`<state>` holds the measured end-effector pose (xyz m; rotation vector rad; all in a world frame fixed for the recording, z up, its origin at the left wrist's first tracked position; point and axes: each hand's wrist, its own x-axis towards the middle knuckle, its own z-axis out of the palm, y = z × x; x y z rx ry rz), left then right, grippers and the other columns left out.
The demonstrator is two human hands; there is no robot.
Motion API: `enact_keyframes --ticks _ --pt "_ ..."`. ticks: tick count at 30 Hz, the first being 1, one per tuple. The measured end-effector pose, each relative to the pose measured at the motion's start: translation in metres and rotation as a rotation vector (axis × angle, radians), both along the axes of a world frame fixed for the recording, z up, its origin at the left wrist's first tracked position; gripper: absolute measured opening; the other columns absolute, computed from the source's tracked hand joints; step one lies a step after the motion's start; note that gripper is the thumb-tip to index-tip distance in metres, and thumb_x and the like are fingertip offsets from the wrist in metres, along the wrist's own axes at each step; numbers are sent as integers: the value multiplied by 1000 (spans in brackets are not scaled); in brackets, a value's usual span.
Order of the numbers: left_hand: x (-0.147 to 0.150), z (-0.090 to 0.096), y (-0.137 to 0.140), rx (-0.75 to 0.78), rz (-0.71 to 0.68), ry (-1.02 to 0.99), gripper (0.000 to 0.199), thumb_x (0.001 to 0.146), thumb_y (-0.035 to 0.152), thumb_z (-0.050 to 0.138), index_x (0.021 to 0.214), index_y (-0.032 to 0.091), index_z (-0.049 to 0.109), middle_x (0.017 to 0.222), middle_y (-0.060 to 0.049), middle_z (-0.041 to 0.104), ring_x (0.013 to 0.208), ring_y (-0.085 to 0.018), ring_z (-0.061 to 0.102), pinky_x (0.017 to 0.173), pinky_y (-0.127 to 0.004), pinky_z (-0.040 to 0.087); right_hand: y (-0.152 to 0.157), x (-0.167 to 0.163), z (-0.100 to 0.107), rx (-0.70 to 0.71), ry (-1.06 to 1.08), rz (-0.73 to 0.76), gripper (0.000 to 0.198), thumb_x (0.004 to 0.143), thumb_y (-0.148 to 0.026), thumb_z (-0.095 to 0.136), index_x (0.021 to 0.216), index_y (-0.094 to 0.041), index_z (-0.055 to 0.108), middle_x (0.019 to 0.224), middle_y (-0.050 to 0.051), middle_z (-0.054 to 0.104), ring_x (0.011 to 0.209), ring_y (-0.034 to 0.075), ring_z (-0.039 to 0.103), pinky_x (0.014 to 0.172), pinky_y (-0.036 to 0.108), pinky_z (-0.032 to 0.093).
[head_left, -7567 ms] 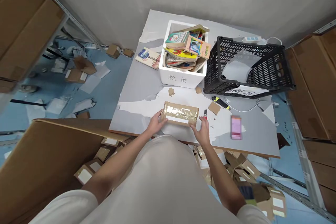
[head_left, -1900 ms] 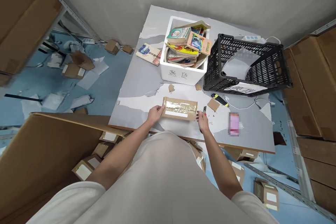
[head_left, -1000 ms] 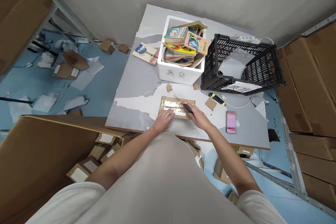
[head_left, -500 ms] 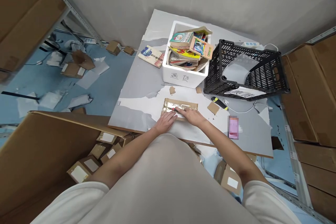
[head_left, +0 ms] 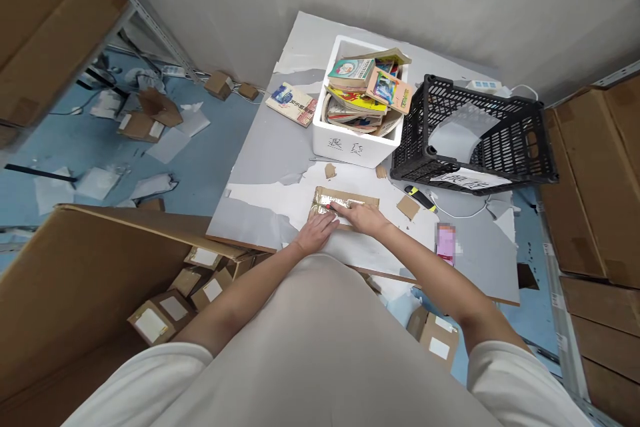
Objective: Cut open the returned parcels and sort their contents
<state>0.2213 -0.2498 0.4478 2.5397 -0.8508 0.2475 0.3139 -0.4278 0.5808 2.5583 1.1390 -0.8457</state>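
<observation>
A flat brown cardboard package (head_left: 370, 203) with shiny clear tape across it lies on the table near its front edge. My left hand (head_left: 316, 232) rests on the package's near left part, its fingers laid out flat. My right hand (head_left: 364, 217) is over the package's middle, index finger stretched toward the left and the other fingers curled under. At that fingertip a small red thing (head_left: 329, 206) shows against the tape. It is too small to name, and the rest of it is hidden by my fingers.
Behind the package stands a white foam box (head_left: 350, 150) full of books, with a book (head_left: 291, 105) to its left. A black plastic crate (head_left: 475, 140), a black-yellow utility knife (head_left: 420, 197), a cardboard scrap (head_left: 408, 207) and a blurred pink item (head_left: 445, 243) are at right. A large carton (head_left: 100, 267) adjoins the table's left.
The right hand and the small red thing have moved slightly left along the tape. The left hand stays on the package. The camera view has shifted a little.
</observation>
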Motion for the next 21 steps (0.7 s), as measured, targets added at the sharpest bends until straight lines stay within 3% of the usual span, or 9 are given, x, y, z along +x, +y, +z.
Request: enact_keyframes --ticks 6,13,21 --pt "0 -5 0 21 14 -63 37 89 12 41 124 15 52 125 -15 58 124 -26 49 98 -47 43 -9 5 7 -28 14 35 62 95 -21 29 150 -39 7 112 12 65 93 27 66 75 36 47" --pt "2 -7 2 67 5 -121 37 90 12 41 126 13 51 124 -17 59 121 -26 50 95 -46 45 11 11 -1 -1 31 24 61 95 -23 32 150 -35 9 110 12 66 96 27 65 77 35 47" --pt "0 -7 4 73 -12 -72 42 90 10 37 130 15 49 126 -17 59 122 -25 50 95 -46 46 -9 4 3 14 47 -4 60 95 -24 32 150 -37 11 112 13 66 95 27 67 77 36 47"
